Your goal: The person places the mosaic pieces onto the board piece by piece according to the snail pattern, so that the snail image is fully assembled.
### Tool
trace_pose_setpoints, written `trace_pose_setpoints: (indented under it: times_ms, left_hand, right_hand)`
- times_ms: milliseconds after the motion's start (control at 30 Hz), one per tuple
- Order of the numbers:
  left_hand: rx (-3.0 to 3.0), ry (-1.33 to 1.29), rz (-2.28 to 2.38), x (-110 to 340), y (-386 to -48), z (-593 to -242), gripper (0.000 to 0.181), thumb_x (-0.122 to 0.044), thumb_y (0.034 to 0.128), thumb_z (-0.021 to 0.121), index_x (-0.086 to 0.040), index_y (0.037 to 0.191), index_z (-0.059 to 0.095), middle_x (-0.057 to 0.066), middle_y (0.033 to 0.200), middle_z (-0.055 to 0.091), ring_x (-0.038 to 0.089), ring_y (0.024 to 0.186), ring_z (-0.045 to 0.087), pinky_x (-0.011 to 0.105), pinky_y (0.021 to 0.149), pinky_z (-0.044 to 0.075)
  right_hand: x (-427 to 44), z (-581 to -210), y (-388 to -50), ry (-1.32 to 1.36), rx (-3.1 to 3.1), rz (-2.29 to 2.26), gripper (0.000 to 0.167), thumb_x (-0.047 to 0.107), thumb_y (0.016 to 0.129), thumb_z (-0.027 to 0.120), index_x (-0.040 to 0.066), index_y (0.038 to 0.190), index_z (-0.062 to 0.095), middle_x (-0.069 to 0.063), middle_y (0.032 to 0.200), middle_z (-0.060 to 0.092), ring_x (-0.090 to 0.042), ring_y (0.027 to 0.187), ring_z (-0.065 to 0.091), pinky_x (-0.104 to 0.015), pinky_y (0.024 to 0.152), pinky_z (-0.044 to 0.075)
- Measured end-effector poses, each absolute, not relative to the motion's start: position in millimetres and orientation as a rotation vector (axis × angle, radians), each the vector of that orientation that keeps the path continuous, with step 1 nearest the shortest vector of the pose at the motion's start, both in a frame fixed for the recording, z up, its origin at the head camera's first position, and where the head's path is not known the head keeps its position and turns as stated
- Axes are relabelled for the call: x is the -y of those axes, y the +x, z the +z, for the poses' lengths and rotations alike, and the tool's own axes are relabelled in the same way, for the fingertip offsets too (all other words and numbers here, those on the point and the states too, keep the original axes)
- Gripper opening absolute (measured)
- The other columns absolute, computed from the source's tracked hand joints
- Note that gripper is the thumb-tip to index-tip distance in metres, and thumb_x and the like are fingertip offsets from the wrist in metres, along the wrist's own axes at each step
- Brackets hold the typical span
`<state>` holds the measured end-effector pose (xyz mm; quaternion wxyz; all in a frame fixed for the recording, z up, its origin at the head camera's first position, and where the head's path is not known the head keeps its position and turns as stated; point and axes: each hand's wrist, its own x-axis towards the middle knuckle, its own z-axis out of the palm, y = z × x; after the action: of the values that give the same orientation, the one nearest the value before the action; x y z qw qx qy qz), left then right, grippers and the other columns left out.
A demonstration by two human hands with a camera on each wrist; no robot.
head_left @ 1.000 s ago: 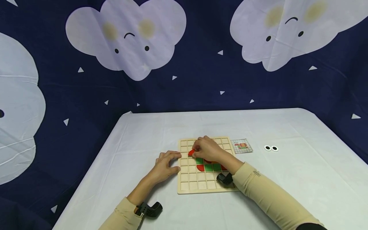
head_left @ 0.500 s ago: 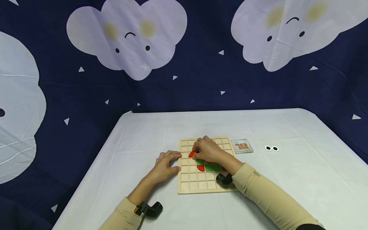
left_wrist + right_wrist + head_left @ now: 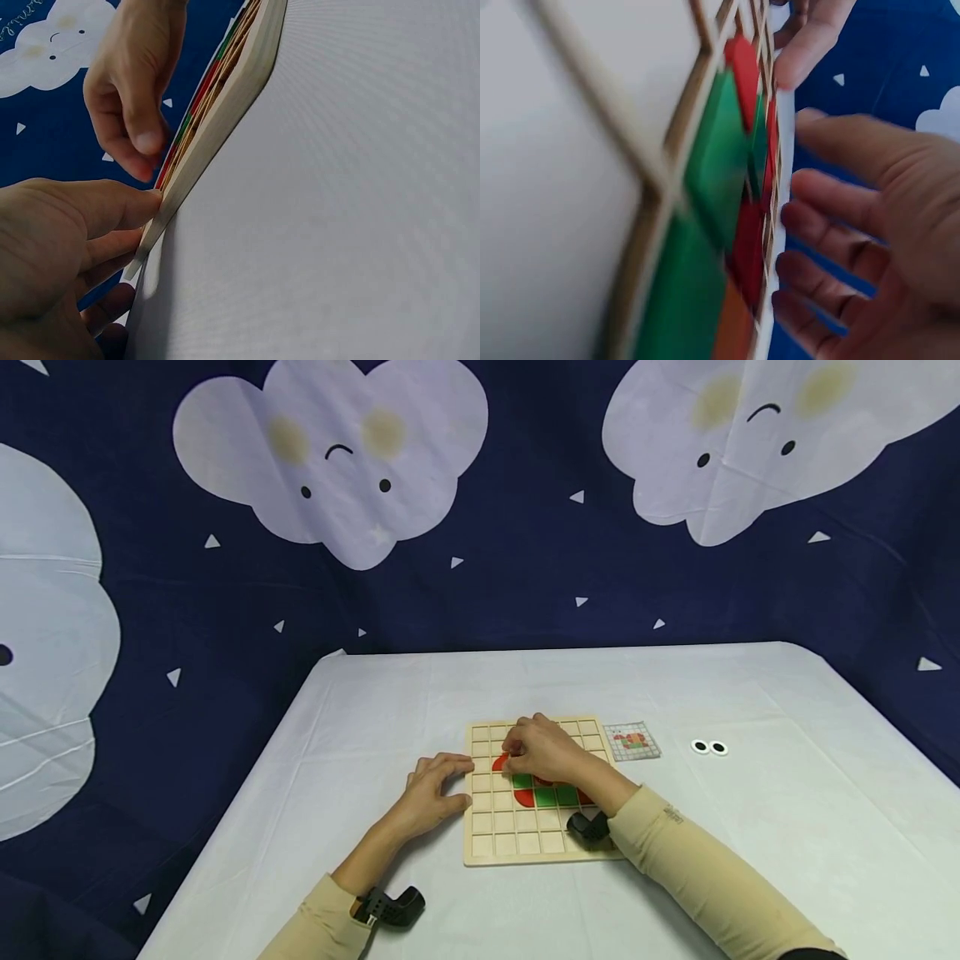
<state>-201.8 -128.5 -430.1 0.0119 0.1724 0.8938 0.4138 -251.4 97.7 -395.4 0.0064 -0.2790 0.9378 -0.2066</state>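
The wooden grid board lies flat on the table. At its left edge my left hand rests, thumb and fingers spread apart and touching the wood. Over the board's upper middle is my right hand, its fingertips beside a rounded red piece lying in a cell. Nothing shows between its thumb and fingers in the right wrist view. Green tiles and another rounded red piece sit in lower cells. The right hand and forearm hide part of the pattern; an orange tile shows in the right wrist view.
Right of the board lies a pattern card with a small coloured picture on a grid. Farther right are two white eye discs with black centres. A white cloth covers the table. Behind it hangs a dark blue curtain with clouds.
The red piece at the right fingertips has shifted slightly and now lies flatter in its cell. The right hand barely moves; the left hand stays at the board's edge.
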Motion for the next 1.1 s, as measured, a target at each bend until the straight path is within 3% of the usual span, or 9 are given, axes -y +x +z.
trace_pose_setpoints:
  times_ms: [400,767,1100]
  left_hand:
    - [-2.792,0.525,1.282,127,-201,-429,0.045,-0.011,0.0739,0.070,-0.008,0.118,0.064,0.001,0.130,0.057,0.019,0.111,0.040,0.037,0.087,0.023]
    - [-2.783,0.525,1.284,128,-200,-427,0.044,-0.011,0.0743,0.070,-0.008,0.118,0.064,0.000,0.130,0.056,0.019,0.111,0.040,0.037,0.087,0.023]
    - [-2.787,0.541,1.274,129,-201,-428,0.044,-0.012,0.0743,0.069,-0.008,0.118,0.064,0.000,0.130,0.057,0.019,0.112,0.040,0.037,0.087,0.023]
  right_hand:
    - [-169,-368,-244,-0.674,-3.069,-0.758,0.032,0.028,0.081,0.071,0.008,0.106,0.070,-0.005,0.099,0.064,-0.023,0.094,0.052,-0.040,0.080,0.044]
    - [-288,-381,-228,-0.362,-3.149,-0.763,0.039,0.031,0.083,0.069,0.004,0.111,0.066,-0.015,0.104,0.063,-0.031,0.096,0.054,-0.040,0.075,0.041]
    - [-347,-397,-219,-0.221,-3.175,-0.726,0.040,0.028,0.082,0.070,0.000,0.109,0.066,-0.022,0.103,0.063,-0.030,0.090,0.054,-0.032,0.069,0.038]
